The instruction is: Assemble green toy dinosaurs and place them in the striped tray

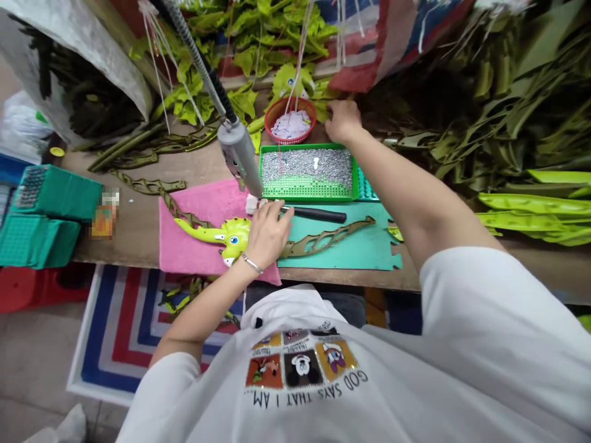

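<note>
My left hand point(269, 234) rests closed over a yellow-green plastic dinosaur toy point(217, 235) lying on a pink cloth point(194, 231); its fingertips touch the tip of a grey hanging power screwdriver point(239, 155). My right hand point(342, 120) reaches far across the table with fingers curled at a pile of green plastic leaf parts point(323, 104), beside a red basket point(290, 120); what it grips is hidden. A green tray point(308, 195) of small silver screws sits between my hands.
A teal mat point(364, 246) carries an olive-brown plastic piece point(323, 240) and a black tool point(318, 214). Stacked teal trays point(44, 218) stand at the left. Dark and bright green plastic parts point(508, 141) are heaped at right. A striped sack point(120, 326) lies on the floor.
</note>
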`<state>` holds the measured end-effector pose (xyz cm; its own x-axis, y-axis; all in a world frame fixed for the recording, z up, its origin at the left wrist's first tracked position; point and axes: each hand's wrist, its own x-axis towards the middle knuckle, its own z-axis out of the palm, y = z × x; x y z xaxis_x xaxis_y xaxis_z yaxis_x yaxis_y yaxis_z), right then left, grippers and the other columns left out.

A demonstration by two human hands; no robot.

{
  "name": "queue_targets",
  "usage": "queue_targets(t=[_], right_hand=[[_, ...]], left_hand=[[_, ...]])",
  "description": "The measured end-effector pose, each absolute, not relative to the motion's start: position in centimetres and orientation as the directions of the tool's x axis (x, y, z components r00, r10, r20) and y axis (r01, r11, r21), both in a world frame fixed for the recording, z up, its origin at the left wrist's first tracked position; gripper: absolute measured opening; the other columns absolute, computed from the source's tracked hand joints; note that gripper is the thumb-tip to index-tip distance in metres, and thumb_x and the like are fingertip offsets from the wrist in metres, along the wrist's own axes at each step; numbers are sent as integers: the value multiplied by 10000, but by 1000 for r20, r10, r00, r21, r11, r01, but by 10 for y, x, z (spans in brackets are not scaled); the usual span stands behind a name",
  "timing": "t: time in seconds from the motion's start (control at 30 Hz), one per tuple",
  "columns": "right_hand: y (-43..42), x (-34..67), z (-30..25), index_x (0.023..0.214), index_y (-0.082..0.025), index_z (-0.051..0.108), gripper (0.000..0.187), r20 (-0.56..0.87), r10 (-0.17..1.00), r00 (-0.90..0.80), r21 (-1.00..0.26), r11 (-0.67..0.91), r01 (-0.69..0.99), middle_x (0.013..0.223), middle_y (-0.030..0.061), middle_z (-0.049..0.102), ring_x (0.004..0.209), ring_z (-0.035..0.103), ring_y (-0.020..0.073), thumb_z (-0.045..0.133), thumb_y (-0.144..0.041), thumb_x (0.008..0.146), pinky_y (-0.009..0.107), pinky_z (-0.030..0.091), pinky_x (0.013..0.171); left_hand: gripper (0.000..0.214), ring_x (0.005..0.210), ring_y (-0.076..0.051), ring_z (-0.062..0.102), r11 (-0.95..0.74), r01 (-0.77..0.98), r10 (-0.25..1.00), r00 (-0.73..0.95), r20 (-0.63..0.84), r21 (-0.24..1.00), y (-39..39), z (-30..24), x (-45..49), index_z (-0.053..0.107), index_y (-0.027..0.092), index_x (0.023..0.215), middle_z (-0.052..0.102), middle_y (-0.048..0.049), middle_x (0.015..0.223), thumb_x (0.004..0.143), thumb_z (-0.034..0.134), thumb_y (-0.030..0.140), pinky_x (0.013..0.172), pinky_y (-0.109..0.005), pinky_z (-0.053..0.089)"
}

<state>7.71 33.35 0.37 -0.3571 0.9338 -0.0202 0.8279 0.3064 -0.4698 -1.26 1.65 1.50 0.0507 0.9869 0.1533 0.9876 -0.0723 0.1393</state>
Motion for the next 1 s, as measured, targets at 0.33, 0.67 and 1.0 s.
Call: queue_targets(t=[0.33, 0.67, 1.0], right_hand=[[327, 91, 17, 1032, -147, 632, 378, 38, 969, -244, -560, 223, 798, 1307, 118, 607, 1217, 518, 248, 842, -283, 748, 578, 349, 1181], [172, 263, 67, 1050, -328, 721, 332, 193, 969, -154, -815, 246, 524, 1083, 24, 745, 1029, 707, 312, 768, -304, 723, 536, 547, 933], [52, 247, -22, 867, -245, 661, 377, -141, 887, -440, -980, -61, 192, 934, 45, 751, 842, 709, 224, 878, -375, 589, 385, 604, 806]], left_hand=[[481, 1011, -273, 582, -224, 966, 954, 245, -174, 131, -19, 13, -7, 541, 153, 1255, 621, -108, 1104, 893, 709, 422, 819, -358, 438], [288, 905, -229, 670, -376, 915, 924, 382, -17, 148, -14, 28, -16, 513, 155, 1148, 666, -77, 989, 938, 644, 302, 726, -314, 446], [484, 1008, -233, 702, -330, 905, 926, 366, -94, 269, -2, 25, -5, 490, 178, 1252, 693, -114, 1157, 900, 711, 426, 734, -286, 456]])
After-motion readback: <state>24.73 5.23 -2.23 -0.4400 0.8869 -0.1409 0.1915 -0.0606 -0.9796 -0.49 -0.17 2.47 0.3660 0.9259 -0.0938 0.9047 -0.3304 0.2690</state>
